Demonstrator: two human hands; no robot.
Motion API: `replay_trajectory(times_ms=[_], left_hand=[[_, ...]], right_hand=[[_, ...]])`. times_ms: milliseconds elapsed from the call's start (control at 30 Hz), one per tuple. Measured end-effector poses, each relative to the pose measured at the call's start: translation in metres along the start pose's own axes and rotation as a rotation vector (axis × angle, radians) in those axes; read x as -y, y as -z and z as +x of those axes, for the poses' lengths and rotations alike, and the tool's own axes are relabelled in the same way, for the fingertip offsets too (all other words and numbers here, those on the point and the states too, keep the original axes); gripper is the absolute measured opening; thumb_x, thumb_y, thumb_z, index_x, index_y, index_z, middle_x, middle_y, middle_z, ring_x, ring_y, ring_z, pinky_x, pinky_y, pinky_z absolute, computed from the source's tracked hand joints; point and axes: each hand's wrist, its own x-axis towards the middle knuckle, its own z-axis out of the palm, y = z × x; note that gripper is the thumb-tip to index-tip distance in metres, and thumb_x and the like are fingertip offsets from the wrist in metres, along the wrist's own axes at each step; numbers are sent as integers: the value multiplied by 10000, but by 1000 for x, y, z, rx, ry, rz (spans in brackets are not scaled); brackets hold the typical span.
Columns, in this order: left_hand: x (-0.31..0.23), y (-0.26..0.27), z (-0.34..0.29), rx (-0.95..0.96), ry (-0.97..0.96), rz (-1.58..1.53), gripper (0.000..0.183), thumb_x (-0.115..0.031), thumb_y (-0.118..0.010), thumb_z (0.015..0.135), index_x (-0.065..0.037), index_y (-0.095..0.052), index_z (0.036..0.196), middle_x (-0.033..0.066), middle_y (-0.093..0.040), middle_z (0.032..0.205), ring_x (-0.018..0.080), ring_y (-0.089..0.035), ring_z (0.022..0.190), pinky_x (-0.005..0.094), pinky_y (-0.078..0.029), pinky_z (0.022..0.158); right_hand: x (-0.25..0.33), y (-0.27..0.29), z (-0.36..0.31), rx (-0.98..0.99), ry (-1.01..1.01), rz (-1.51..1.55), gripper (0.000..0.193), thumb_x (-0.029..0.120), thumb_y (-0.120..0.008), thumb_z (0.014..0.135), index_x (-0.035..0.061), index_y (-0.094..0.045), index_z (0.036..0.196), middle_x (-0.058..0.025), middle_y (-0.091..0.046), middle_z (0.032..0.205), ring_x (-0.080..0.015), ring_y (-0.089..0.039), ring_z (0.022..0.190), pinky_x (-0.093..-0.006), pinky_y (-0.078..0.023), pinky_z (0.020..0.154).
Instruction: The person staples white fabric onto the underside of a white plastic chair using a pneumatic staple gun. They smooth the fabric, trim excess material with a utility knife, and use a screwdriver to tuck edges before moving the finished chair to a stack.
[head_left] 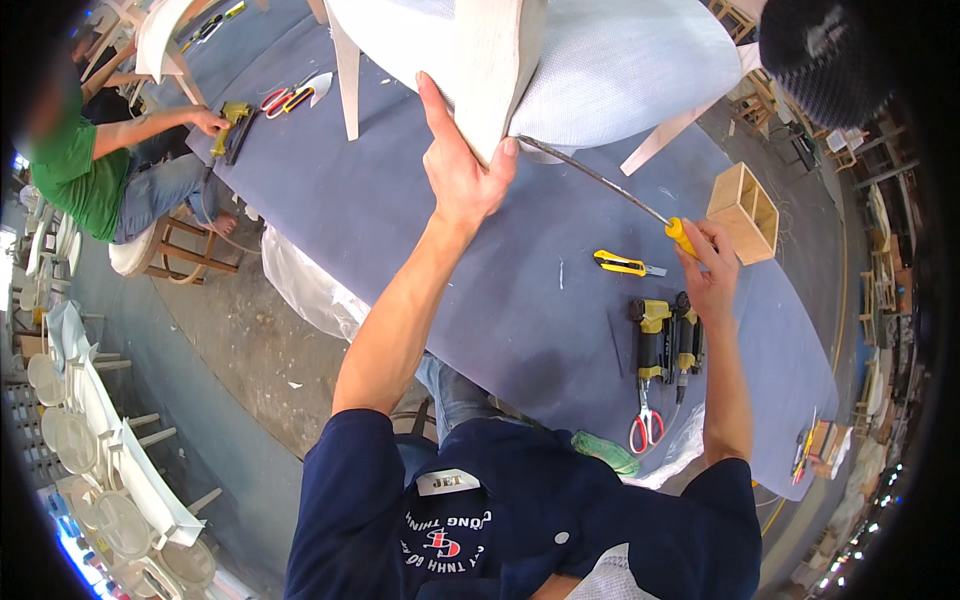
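An upholstered chair (620,75) with pale fabric and light bare wood lies on the grey-blue covered table. My left hand (465,170) grips the end of its broad wooden part (495,75), index finger stretched up along one side and thumb on the other. In my right hand (712,275) is a screwdriver (600,180), held by its yellow handle. Its long dark shaft slants up and left, and the tip meets the seam between wood and fabric by my left thumb. How deep the tip sits there, I cannot tell.
On the table (480,300) lie a yellow utility knife (628,264), staple guns (655,335), red-handled scissors (646,428) and a wooden box (745,212). At the left, a person in green (80,170) holds another staple gun (232,130). Chair frames (80,420) line the lower left.
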Motion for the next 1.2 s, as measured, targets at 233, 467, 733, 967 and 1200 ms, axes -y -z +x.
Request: replay_trajectory(times_ms=[233,467,733,967,1200], left_hand=[[4,-5,5,-81,-91,42,1098,-454,-633,878,65,68,1545,232,-702,1034,371,-715,838,380,-565,733],[-1,0,4,-14,-41,30,1077,-450,-595,900,-3,131,1557,307,-632,1187,353,-681,941,368,-526,838],[6,-2,5,-74,-137,49,1054,-368,-622,874,77,59,1544,245,-698,1054,369,-716,838,374,-568,732],[6,-3,5,-71,-138,45,1063,-327,-637,849,90,54,1541,234,-700,1049,354,-717,821,362,-568,714],[6,-2,5,-104,-199,92,1049,-303,-641,839,83,30,1547,232,-699,1036,353,-716,823,359,-567,719]], right_hand=[[-6,-7,1,-93,94,-58,428,-53,-758,774,77,-717,1180,-108,-627,1023,-246,-636,886,-309,-528,769],[-21,-14,8,143,-65,220,445,-47,-751,794,77,-695,1218,-103,-625,1028,-232,-628,904,-304,-522,773],[-34,-21,15,278,-127,436,431,-55,-725,822,50,-677,1237,-111,-620,1031,-217,-624,928,-277,-507,770],[-53,-46,6,134,34,316,455,-78,-739,797,56,-681,1227,-108,-622,1031,-226,-634,914,-285,-518,785],[-47,-54,-7,17,61,204,433,-64,-767,776,55,-701,1186,-126,-628,1019,-240,-644,881,-305,-534,772]])
